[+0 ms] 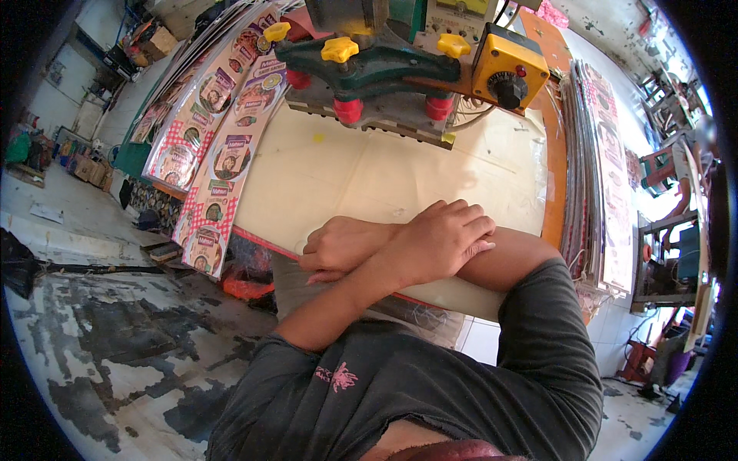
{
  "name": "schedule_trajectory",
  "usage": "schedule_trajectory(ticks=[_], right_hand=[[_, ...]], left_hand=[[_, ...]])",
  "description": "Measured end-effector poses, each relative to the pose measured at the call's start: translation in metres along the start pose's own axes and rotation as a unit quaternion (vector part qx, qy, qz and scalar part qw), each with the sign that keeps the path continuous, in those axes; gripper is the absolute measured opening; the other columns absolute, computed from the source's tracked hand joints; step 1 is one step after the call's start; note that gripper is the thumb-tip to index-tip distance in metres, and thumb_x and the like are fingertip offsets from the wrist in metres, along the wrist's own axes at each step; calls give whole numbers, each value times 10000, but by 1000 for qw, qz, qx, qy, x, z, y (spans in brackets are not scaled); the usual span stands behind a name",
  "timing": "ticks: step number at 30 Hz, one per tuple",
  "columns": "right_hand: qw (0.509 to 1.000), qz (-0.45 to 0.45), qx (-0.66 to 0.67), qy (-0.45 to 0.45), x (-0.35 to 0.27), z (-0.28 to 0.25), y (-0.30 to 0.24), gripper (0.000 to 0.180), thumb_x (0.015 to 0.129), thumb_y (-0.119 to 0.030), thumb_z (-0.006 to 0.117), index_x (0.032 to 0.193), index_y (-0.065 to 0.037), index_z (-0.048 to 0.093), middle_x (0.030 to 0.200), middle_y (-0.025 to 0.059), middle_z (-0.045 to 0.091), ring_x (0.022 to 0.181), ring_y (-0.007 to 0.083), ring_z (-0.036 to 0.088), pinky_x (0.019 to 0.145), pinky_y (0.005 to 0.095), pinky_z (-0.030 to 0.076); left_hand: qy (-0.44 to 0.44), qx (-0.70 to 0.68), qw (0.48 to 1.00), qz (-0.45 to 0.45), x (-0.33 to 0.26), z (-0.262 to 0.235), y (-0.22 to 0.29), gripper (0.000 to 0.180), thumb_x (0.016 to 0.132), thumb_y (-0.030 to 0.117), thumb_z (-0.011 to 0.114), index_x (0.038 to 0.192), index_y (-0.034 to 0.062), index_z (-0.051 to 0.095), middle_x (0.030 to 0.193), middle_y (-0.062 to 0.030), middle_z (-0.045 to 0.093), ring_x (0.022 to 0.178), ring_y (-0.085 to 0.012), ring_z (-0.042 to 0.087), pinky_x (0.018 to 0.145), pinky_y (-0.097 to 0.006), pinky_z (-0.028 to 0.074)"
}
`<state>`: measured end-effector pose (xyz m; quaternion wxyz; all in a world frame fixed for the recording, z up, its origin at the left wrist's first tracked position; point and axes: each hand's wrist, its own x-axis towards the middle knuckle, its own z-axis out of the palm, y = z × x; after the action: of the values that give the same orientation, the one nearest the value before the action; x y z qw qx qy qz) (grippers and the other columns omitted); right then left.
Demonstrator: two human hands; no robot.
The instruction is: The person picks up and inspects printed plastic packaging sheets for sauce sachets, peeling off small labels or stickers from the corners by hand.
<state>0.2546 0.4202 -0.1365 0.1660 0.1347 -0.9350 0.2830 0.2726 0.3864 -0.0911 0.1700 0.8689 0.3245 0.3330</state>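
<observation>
The tabletop (361, 173) is pale cream with an orange right edge. At its far edge the machine (369, 65) is dark green with yellow knobs (339, 49) and red feet (347, 109). The control box (509, 71) is yellow. The sleeve (538, 338) is dark grey.

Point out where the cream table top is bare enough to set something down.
Bare: the wide cream table top between the press and the crossed left hand and right hand. Crowded: the left printed-sheet stack and the right printed-sheet stack flank it.
</observation>
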Motion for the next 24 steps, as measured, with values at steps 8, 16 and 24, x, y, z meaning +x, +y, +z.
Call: schedule_trajectory(ticks=[8,16,24], right_hand=[[1000,-5,-7,13,-2,1,0,304,1031,-279,627,830,-53,605,748,111,620,708,335,629,663,456,504],[1000,-10,-10,18,2,0,2,297,1026,-286,631,840,-55,603,762,112,623,718,336,633,664,459,507],[1000,-3,-16,25,0,1,5,292,1021,-292,635,850,-58,601,775,114,626,728,337,636,666,463,509]], left_hand=[[11,47,998,-28,-27,-11,-1,255,947,335,730,901,98,647,817,-65,655,820,-265,674,783,-394,533],[56,36,998,-10,-27,-15,7,279,890,287,796,1020,85,654,1000,-99,622,892,-291,650,750,-413,536],[92,86,989,80,-26,-6,2,245,905,253,770,1013,69,648,1006,-83,644,921,-254,668,812,-380,565]])
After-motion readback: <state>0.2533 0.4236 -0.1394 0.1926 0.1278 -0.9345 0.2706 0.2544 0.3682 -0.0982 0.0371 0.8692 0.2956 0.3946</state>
